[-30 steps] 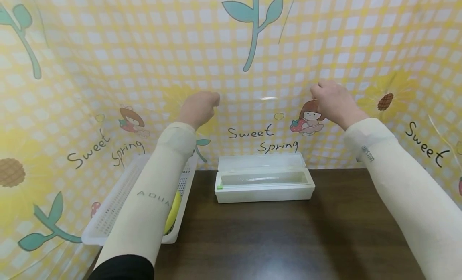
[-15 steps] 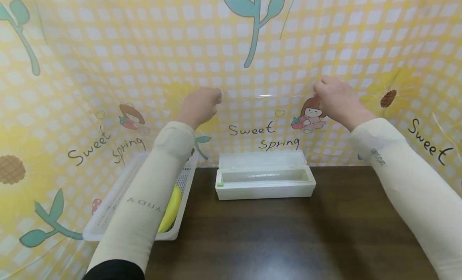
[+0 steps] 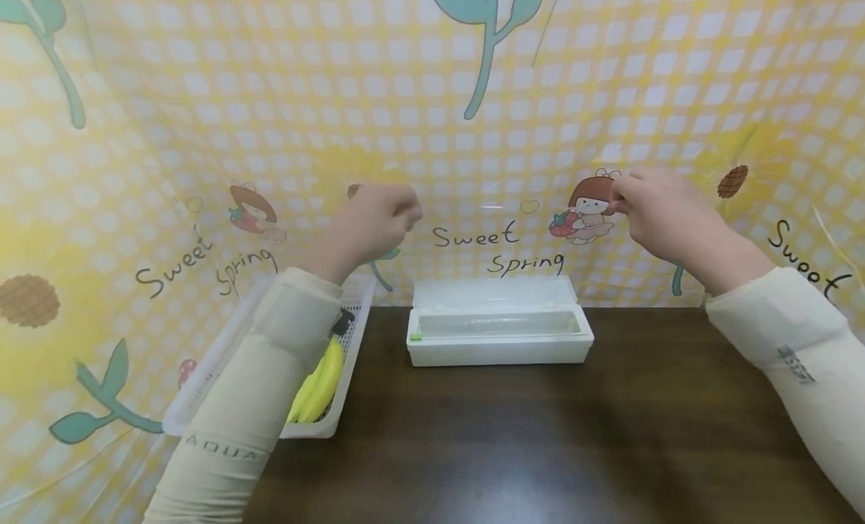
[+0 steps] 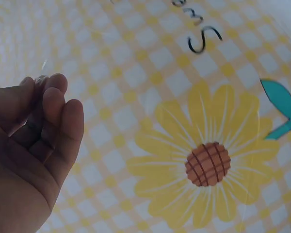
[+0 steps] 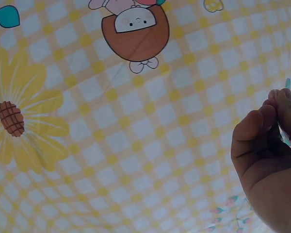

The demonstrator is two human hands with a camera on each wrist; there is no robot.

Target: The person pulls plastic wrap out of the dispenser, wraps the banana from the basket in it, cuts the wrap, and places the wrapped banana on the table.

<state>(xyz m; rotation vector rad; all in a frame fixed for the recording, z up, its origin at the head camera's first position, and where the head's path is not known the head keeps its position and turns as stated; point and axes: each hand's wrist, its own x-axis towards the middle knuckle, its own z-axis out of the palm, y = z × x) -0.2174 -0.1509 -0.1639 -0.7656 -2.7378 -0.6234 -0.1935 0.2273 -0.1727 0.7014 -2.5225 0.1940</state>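
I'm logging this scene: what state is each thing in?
Left hand, raised, pinching
Right hand, raised, pinching
Clear film, apparently held between the hands, barely visible
Box, open
Box lid, raised
Green tab, at box's left end
Bananas, unpeeled, partly hidden
Basket, upright, holding the bananas

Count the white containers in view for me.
2: the long box, lid open, at the back of the table; and the basket at left, partly covered by the left sleeve, which may hide more.

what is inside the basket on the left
Bananas, at least two, show in the near right part of the basket. The left sleeve hides whatever lies beneath it. Whether the black thing is inside, I can't tell.
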